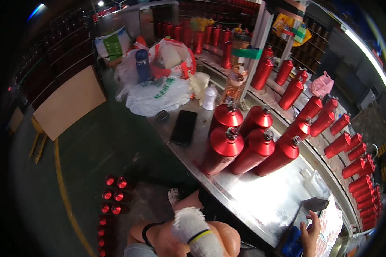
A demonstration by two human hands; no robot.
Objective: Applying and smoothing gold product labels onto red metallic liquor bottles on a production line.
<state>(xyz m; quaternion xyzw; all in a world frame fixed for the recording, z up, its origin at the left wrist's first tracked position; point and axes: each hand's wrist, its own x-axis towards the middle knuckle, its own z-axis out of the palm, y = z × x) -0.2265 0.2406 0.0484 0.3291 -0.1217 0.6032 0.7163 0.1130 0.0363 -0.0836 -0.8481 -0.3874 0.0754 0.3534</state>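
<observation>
My bare right hand (311,234) is at the lower right above the metal table (253,205), fingers apart and partly curled, holding nothing that I can see. Just beyond its fingertips is a dark flat device (316,204). A blue object (291,240) lies left of the hand, and crumpled printed sheeting (331,227) lies on its right. At the lower middle, a fuzzy white knit glove piece with a yellow and black band (195,231) rests across bare skin; my left hand's fingers cannot be made out there. Several shiny red bottles (227,143) stand upright in a group on the table.
A black phone (184,127), a white bottle (209,97) and plastic bags (158,96) lie toward the table's far left. Many red bottles (292,94) line the curved conveyor (321,160) at the right. More red bottles (116,195) stand on the floor near a cardboard sheet (70,103).
</observation>
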